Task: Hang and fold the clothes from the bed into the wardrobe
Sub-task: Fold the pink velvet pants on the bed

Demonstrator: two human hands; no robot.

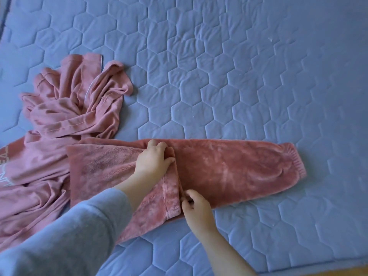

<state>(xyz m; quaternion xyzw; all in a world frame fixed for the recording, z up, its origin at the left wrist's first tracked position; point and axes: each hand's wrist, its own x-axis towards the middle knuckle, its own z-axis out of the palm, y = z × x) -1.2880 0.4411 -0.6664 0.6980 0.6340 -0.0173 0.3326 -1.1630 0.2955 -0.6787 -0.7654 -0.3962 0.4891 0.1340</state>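
Fold step in hand: velour trousers [229, 166] lay flat on the bed [239, 56], one end touching the crumpled pink top [75, 100], ribbed cuff [294, 160] farthest from it. Left hand [154, 160] gripped the turned-over edge; right hand [196, 206] pinched the same edge. Next likely needs both drawing it cuffward, then smoothing.

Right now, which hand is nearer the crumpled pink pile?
Left. The left hand grips a fold in the trousers, just right of the pile; the right hand pinches the same fold farther right and nearer the person.
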